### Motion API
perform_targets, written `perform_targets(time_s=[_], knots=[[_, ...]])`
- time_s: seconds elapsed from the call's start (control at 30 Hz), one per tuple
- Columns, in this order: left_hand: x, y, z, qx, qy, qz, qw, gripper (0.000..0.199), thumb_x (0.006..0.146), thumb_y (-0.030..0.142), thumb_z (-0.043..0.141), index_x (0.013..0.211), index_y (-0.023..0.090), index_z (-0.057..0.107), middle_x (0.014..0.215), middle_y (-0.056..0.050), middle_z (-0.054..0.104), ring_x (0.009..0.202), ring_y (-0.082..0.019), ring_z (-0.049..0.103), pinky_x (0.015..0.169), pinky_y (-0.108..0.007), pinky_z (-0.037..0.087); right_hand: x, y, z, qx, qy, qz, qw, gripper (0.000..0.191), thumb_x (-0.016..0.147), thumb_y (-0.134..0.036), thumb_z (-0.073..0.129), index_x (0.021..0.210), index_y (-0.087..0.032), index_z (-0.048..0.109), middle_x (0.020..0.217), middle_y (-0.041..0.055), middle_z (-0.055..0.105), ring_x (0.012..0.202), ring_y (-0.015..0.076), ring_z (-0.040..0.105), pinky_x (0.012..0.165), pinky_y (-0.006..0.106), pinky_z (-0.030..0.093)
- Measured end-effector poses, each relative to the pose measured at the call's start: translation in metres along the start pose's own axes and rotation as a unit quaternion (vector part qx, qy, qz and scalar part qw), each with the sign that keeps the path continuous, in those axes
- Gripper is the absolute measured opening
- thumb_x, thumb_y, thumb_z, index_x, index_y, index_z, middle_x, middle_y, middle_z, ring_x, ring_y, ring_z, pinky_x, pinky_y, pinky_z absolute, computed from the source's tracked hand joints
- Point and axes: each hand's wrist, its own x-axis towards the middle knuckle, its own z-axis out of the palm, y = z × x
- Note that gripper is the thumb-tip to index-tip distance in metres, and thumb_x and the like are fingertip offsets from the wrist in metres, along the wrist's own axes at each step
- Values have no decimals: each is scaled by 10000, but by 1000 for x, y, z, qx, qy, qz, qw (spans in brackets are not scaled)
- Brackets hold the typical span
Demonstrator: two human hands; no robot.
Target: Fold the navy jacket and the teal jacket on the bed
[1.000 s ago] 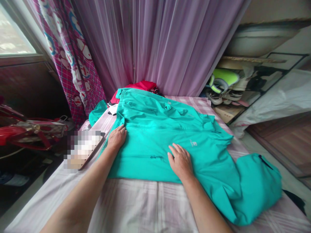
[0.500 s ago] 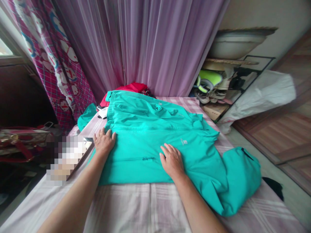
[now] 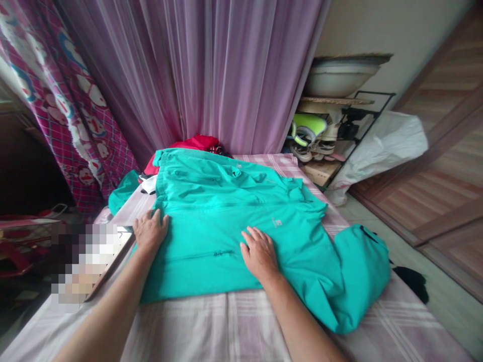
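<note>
Teal zip-front jacket [image 3: 204,226] lies spread on the plaid cloth [image 3: 199,332], its sleeve [image 3: 362,274] bunched at the near right. The left hand [image 3: 151,230] rests at the jacket's hem, grip apart, fingers spread, just beside a flat, partly pixelated object [image 3: 119,247]. The right hand [image 3: 259,253] lies palm down on the front panel below a small white logo [image 3: 277,222], its grip likewise apart.
</note>
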Motion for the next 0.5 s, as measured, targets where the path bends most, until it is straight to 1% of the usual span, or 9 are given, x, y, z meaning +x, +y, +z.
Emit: perform_targets(time_s=[0.1,0.17,0.23,0.33,0.4,0.5], knots=[[8,-6,-1,-6,-33,-13,999,582,961,485,338,1367,153,592,1396,-207,585,1269,-370,536,1111,-614,295,0,-1,-2,-7,-9,1,1000,418,982,-305,446,1346,-212,631,1471,81,561,1372,258,457,1149,432,312],[15,-13,-2,-11,-31,-1,999,540,947,465,381,1333,183,631,1366,-183,621,1238,-367,562,1096,-610,317,0,-2,-3,-13,-22,1,1000,427,979,-306,453,1362,-214,619,1485,85,547,1384,262,448,1154,437,311],[23,-19,-4,-15,-17,18,1000,481,923,408,430,1283,206,678,1337,-151,652,1201,-353,589,1057,-548,383,0,-4,-6,-19,-40,3,999,441,973,-315,470,1383,-218,602,1506,92,522,1401,270,431,1160,449,308],[36,-26,-7,-13,-6,35,999,437,903,316,439,1209,211,733,1285,-120,689,1127,-326,628,953,-443,463,1,-8,-11,-25,-65,6,998,468,966,-334,494,1416,-231,574,1540,108,477,1428,283,399,1166,466,300],[42,-27,-7,-9,2,41,999,437,904,287,425,1190,206,746,1265,-111,701,1103,-308,637,926,-405,473,3,-11,-17,-26,-83,7,996,486,964,-342,503,1435,-230,556,1559,122,448,1444,292,377,1170,474,293],[46,-24,-4,-12,23,35,999,439,913,280,412,1192,217,745,1263,-93,705,1112,-290,630,937,-382,468,7,-11,-23,-22,-100,12,995,507,966,-354,506,1454,-222,537,1578,142,412,1456,307,358,1168,487,291]])
